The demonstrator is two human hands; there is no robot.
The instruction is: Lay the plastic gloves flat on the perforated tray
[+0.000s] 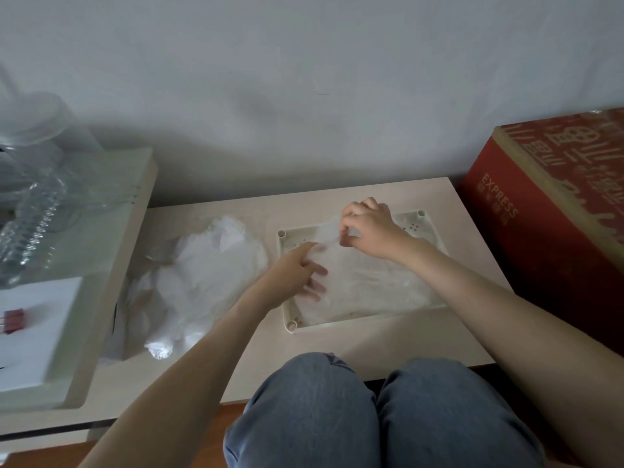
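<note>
While much of the work is not yet done, you have made a fair start. At the far left of the frame, clear plastic bottles (33,224) stand on a side shelf, with a red binder clip (13,319) below them; they play no part in the task. In the centre left, on the low table (371,349), lies the pile of plastic gloves (202,282), crumpled and not yet laid out. I judge this to be the bigger part of what is left.

Your left hand (297,268) is next, at the left edge of the perforated tray (290,324). Its fingers are straight and slightly spread, pressing the film down. In the centre of the frame the tray floor is almost covered with pale film, so some gloves seem to be flat there already; how many, I cannot tell. The top glove (371,282) lies across it with its upper edge lifted. Your right hand (368,228), at the upper part of the tray, pinches this edge between thumb and fingers. This glove needs smoothing and release. At the right edge stands a red carton (540,231).
</note>
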